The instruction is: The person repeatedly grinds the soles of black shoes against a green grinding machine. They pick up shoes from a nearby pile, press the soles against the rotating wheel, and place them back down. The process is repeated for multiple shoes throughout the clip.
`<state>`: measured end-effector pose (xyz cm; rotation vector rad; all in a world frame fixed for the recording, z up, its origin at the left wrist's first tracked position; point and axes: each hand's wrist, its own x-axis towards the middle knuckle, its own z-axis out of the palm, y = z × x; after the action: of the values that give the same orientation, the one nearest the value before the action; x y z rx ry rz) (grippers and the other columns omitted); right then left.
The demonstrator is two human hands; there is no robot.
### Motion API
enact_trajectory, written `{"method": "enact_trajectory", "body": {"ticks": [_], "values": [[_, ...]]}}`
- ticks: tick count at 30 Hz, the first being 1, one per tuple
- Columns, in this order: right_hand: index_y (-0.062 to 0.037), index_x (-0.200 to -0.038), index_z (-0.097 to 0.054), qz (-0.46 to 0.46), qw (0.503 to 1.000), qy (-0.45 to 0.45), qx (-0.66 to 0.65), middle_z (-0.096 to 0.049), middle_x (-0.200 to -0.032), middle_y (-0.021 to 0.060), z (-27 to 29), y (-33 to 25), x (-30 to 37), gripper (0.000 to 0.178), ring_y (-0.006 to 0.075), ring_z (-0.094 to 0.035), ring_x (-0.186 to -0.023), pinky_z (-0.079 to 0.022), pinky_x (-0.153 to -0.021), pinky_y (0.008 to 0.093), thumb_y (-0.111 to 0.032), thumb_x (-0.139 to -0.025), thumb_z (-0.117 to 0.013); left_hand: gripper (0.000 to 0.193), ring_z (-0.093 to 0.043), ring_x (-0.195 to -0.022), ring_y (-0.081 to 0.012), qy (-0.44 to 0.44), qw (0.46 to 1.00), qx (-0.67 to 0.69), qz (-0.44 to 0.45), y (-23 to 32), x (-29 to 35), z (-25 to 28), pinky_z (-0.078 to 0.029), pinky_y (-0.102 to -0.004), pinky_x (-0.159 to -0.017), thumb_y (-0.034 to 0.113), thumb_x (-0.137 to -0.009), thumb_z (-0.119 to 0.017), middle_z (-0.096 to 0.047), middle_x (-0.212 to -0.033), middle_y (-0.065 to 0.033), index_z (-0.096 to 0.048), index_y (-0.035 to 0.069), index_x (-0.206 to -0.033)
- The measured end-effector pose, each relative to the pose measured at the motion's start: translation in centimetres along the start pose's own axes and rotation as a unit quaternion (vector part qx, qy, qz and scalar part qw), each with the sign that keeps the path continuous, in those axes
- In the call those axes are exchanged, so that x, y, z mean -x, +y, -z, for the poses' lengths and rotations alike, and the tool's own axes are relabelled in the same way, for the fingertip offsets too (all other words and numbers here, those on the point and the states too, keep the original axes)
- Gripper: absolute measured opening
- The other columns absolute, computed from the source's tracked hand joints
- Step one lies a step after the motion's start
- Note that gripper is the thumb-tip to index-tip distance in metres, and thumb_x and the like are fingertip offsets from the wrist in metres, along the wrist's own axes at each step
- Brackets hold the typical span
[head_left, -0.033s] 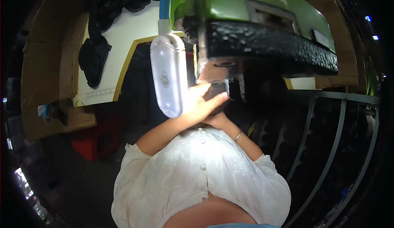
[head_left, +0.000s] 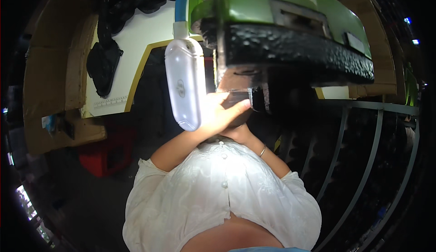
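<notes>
My left hand (head_left: 223, 113) reaches in under the green machine head, beside the lit lamp. Its thumb stretches across a dark, smooth piece (head_left: 237, 98), and the fingers lie behind, so the hand is closed on it. What kind of piece this is I cannot make out. Below it my right hand (head_left: 239, 133), with a thin bracelet at the wrist, sits against the lower edge of the dark piece. My left wrist and the piece hide its fingers. Right above the hands hangs the machine head (head_left: 290, 11), green with a rough black lower edge.
A pale oblong lamp (head_left: 185, 84) on a blue neck hangs close to my left wrist. Black pieces (head_left: 104, 66) lie on the white, yellow-edged table (head_left: 136, 29) at left, near cardboard (head_left: 54, 66). A red stool (head_left: 105, 154) stands below; metal bars (head_left: 370, 156) run at right.
My left thumb has shifted slightly up and left over the dark piece. Lamp and machine appear a little further left. Both hands otherwise keep their places.
</notes>
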<state>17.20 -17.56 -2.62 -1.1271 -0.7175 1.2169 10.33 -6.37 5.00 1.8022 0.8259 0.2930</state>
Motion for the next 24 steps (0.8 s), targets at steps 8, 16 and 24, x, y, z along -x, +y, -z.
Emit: {"method": "enact_trajectory", "body": {"ticks": [8,16,24], "values": [[0.0029,-0.086,-0.066,-0.069,0.98,0.004,0.188,-0.067,-0.083,0.0071,7.4,-2.8,2.2,0.031,0.013,-0.064,-0.075,-0.051,-0.07,0.0245,-0.008,-0.061,-0.08,0.034,-0.059,-0.087,-0.0174,-0.029,0.971,0.233,-0.047,1.2,1.5,2.0,-0.047,-0.0289,-0.079,0.021,-0.079,-0.069,-0.064,-0.095,-0.0106,-0.061,0.001,-0.105],[0.0063,-0.094,-0.064,0.108,0.993,0.0,0.046,-0.065,-0.09,0.0094,9.9,-9.8,0.4,0.035,0.0145,-0.061,-0.082,-0.047,-0.076,0.0257,0.0,-0.06,-0.072,0.042,-0.056,-0.08,-0.0179,0.126,0.976,0.078,-0.158,-2.0,1.6,2.5,-0.046,-0.0293,-0.075,0.02,-0.072,-0.075,-0.06,-0.084,-0.0071,-0.057,-0.002,-0.104],[0.0045,-0.088,-0.064,0.138,0.983,0.004,0.12,-0.064,-0.082,0.0047,3.4,-10.6,-2.7,0.024,0.0094,-0.058,-0.075,-0.046,-0.068,0.0209,0.004,-0.065,-0.072,0.032,-0.062,-0.08,-0.0114,0.107,0.952,0.279,-0.073,-6.2,2.9,6.3,-0.05,-0.0261,-0.075,-0.001,-0.07,-0.07,-0.066,-0.091,-0.0064,-0.06,-0.001,-0.1]]}}
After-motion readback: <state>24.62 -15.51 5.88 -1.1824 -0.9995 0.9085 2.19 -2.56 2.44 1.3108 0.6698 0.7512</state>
